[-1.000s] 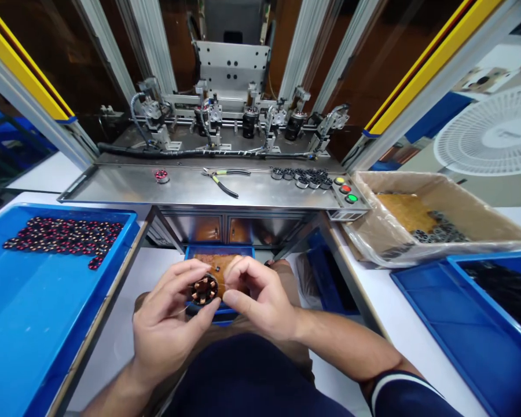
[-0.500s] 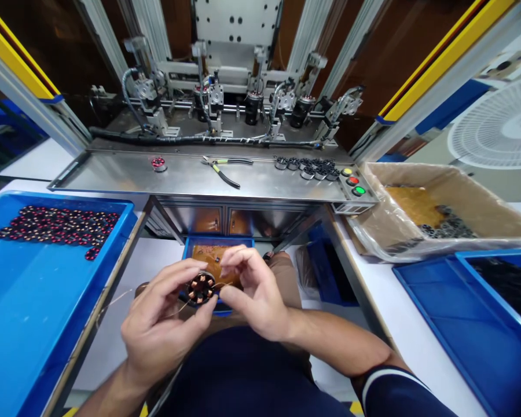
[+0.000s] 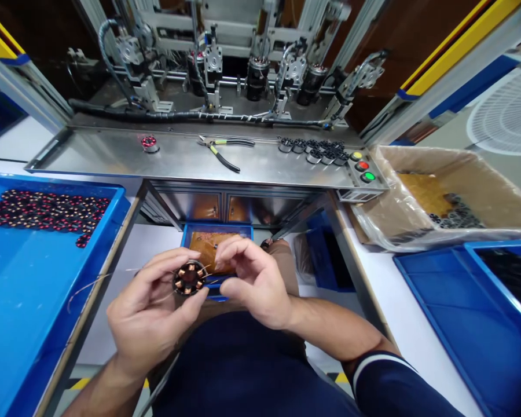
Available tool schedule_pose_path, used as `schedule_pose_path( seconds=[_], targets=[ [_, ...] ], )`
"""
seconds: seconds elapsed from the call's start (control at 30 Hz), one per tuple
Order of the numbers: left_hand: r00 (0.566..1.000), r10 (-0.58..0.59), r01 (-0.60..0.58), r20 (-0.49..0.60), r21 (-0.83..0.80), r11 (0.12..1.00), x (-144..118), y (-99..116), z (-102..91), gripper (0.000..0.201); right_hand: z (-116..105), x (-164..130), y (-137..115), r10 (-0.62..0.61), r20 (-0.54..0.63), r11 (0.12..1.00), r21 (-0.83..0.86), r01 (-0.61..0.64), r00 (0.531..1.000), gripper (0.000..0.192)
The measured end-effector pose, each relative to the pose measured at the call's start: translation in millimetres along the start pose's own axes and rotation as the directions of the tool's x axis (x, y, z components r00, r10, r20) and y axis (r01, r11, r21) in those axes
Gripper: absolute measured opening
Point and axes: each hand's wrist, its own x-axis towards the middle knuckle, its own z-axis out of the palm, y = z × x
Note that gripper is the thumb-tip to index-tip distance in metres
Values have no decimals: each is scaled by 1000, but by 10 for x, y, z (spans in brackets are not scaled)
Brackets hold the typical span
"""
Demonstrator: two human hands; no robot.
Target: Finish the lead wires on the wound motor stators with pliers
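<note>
My left hand (image 3: 151, 313) grips a round black motor stator (image 3: 190, 278) with copper windings between its thumb and fingers. Thin copper wires stick out from the stator, some toward the right and a long one trailing off to the left over the tray edge. Just right of the stator is my right hand (image 3: 256, 281), its thumb and fingers apart and curved, near the wire ends but holding nothing that I can see. Below and behind the hands sits a small blue bin (image 3: 247, 230) with a brown lining.
A metal ledge (image 3: 178, 159) carries diagonal cutters (image 3: 221, 153), one red-wound stator (image 3: 149, 144), several bare stators (image 3: 316, 152) and a button box (image 3: 362, 168). Wound stators fill part of the left blue tray (image 3: 35, 289). A lined carton (image 3: 495, 174) and blue bins (image 3: 434, 301) stand right.
The view has tilted down and come closer. My left hand has shifted slightly left with the stator, and the gap to my right hand has widened, its thumb and fingers apart.
</note>
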Motion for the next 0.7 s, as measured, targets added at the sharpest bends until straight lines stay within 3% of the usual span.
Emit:
schedule_pose_path(
  seconds=[0.07, 0.17, 0.3, 0.5, 0.7],
  targets=[
    [998, -56, 56, -10, -14, 998, 16, -6, -3, 49, -15, -12, 6, -12, 54, 1000, -19, 13, 998, 21],
    [997, -72, 72, -8, -13, 997, 29, -21, -15, 47, -14, -17, -24, -48, 21, 992, -118, 50, 999, 18],
    [1000, -13, 12, 19, 25, 1000, 40, -19, -24, 49, 0, -7, -68, -107, -50, 974, -206, 94, 993, 20],
    [998, 57, -59, 39, 61, 996, 40, -43, -51, 55, 3, 49, -82, -105, 33, 977, -182, 109, 994, 17],
    [993, 107, -112, 42, 128, 985, 22, -67, -99, 56, -12, 61, -101, -162, 23, 963, -214, 164, 986, 13]
  ],
)
